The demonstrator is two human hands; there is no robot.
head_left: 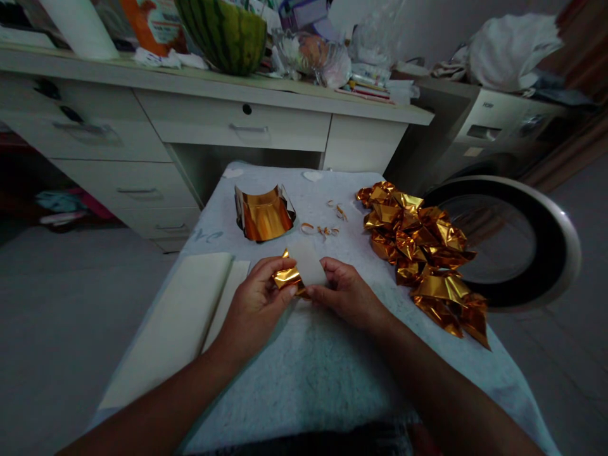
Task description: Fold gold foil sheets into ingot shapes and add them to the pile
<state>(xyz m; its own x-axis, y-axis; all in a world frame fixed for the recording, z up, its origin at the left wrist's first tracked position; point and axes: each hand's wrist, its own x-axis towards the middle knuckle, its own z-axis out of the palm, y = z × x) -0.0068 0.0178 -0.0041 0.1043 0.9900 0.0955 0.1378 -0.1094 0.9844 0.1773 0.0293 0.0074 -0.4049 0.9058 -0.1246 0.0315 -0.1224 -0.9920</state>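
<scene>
Between thumb and fingers, my left hand [261,293] pinches a small piece of shiny gold foil [288,277]. My right hand [349,293] grips the right edge of a small white paper piece [307,261], which lies against the foil. Both hands are close together above the cloth-covered table. Beyond them stands a curved stack of gold foil sheets [266,215]. To the right lies a heap of folded gold foil pieces [418,240]. Thin curled gold strips [323,230] are scattered between the stack and the heap.
White paper sheets [175,323] lie along the left side of the cloth-covered table [304,380]. A white cabinet with drawers [237,126] stands behind, with a cut watermelon [223,35] on top. At right, a washing machine's round door [503,240] hangs open beside the table.
</scene>
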